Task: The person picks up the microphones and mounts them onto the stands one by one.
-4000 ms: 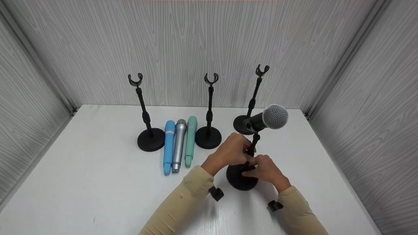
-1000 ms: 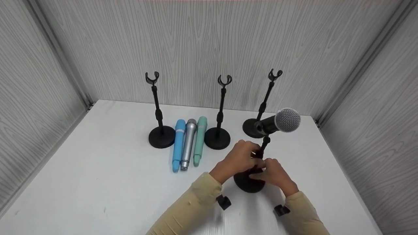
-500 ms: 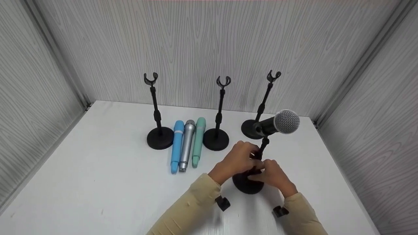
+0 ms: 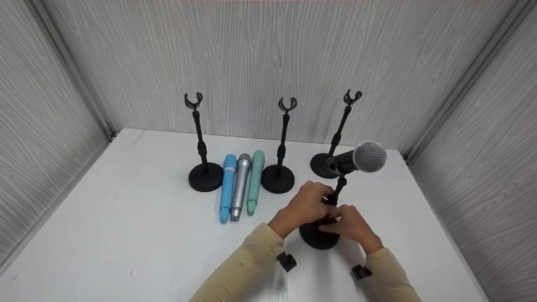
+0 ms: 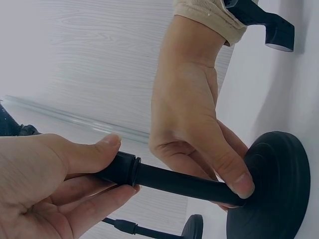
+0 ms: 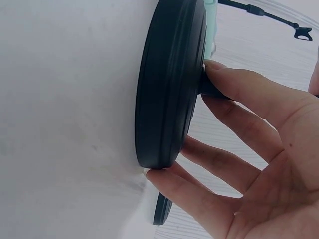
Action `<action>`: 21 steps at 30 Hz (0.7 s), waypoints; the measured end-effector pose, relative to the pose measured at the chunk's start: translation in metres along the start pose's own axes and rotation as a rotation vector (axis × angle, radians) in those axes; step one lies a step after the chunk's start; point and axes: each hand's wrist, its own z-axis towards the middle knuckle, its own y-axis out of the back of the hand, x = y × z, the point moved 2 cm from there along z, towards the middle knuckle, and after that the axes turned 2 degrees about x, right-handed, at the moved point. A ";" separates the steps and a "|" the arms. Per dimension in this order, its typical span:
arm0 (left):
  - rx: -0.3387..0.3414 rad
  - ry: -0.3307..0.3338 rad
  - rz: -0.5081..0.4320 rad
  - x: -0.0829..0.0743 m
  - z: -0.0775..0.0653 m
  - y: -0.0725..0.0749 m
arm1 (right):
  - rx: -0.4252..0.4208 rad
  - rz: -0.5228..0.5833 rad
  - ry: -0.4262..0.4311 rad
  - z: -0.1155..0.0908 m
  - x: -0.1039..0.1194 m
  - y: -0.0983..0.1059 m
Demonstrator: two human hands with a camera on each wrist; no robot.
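A black microphone with a silver mesh head sits in the clip of a black tabletop stand at the right front. My left hand grips the stand's pole; in the left wrist view its thumb and fingers pinch the thick collar. Lower down, my right hand pinches the foot of the pole just above the round base. The right wrist view shows another right finger touching the base's edge. The base appears to rest on the white table, and the hands hide much of the pole.
Three more black stands with open clips stand behind: left, middle and right. Between the left and middle ones lie a blue microphone, a silver one and a green one. Grey wood-grain walls enclose the table.
Since the oldest frame the head view has shifted, so the scene sits farther right. Both hands keep their hold on the stand. Over the last second hardly anything has moved.
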 end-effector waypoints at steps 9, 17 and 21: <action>0.011 0.012 -0.037 0.001 0.000 0.000 | 0.004 -0.012 0.030 0.002 -0.001 0.000; 0.011 0.026 -0.025 0.001 0.001 -0.003 | -0.003 -0.010 0.021 0.002 -0.001 0.001; 0.008 0.026 -0.005 0.000 -0.001 -0.004 | 0.004 -0.010 0.012 0.000 -0.002 0.000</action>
